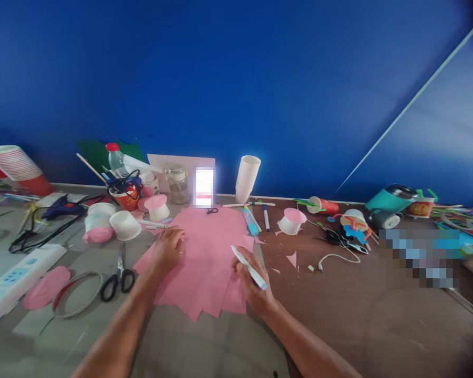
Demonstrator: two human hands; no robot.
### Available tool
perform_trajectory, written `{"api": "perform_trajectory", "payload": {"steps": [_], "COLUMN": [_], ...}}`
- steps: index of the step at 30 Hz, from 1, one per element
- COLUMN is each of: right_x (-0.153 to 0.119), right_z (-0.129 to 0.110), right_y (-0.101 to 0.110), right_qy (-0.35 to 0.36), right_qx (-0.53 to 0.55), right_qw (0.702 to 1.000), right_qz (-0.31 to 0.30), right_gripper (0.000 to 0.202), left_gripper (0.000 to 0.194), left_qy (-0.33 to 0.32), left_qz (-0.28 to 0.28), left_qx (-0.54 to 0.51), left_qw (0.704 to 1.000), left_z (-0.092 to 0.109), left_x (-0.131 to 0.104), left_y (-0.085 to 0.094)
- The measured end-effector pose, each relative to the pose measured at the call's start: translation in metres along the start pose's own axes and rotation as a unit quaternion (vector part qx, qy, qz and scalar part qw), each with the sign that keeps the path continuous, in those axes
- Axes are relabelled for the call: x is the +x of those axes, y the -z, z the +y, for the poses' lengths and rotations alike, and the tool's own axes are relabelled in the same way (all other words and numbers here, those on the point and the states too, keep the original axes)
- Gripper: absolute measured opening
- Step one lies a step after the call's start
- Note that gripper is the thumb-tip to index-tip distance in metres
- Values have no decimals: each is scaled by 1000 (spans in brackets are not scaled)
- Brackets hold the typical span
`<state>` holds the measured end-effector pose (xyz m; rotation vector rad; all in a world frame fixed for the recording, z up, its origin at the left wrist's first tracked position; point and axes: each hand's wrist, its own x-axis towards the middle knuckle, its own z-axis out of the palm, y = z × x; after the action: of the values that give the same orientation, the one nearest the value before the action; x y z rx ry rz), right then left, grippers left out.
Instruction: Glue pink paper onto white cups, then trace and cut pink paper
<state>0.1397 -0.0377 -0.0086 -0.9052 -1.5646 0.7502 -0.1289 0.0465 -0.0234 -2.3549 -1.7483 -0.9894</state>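
Observation:
My right hand [256, 283] grips a white marker [249, 269] between thumb and fingers, its blue end toward me. The marker's other end points up and left over stacked pink paper sheets [205, 257] with jagged cut edges. On the left side of that paper rests my left hand [168, 251], fingers loosely bent, thumb apart, nothing visible in it. Small dark scissors [212, 211] lie at the paper's far edge. Beside its far right corner are a light-blue and yellow pen-like item [252, 221] and a blue-and-white marker [266, 218].
Black-handled scissors [118, 278], a tape roll [78, 295] and a power strip [21, 281] lie left. A paper cup with a pink disc [291, 221] stands right. Behind are a bright phone [204, 187], stacked white cups [247, 178] and a glass jar [176, 184]. Cables and a teal tumbler [392, 200] lie farther right.

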Motion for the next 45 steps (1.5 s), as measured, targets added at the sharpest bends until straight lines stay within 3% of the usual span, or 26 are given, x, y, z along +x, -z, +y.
{"api": "perform_trajectory", "payload": {"steps": [4,8,12,16,22,28,36,41,45], "right_x": [2,3,5,7,12,16,20,17,14], "right_z": [8,13,13,11,8,2,-4,-4,-3], "right_y": [2,2,0,0,3,6,9,6,1], "right_qy": [-29,27,69,28,-28,-64,-64,-19,-1], "right_qx": [-40,-121,-220,-313,-347,-399,-430,-401,-380], "right_qw": [999,992,972,944,927,903,890,909,912], "right_qz": [13,-5,-47,-95,-138,-145,-139,-116,-156], "right_gripper": [35,30,37,45,51,48,43,46,48], "left_gripper": [28,30,34,40,45,51,33,31,34], "left_qy": [-29,-50,-80,-90,-103,-133,-125,-122,-137], "left_qz": [-47,-99,-144,-164,-168,-173,-180,-169,-154], "left_qx": [17,48,56,54,53,75,51,28,7], "left_qw": [998,993,985,981,979,973,974,978,978], "left_z": [10,20,23,21,24,34,41,42,36], "left_x": [-2,-7,-12,-17,-19,-19,-10,-5,-7], "left_y": [0,0,-3,-9,-16,-9,7,6,0]}}
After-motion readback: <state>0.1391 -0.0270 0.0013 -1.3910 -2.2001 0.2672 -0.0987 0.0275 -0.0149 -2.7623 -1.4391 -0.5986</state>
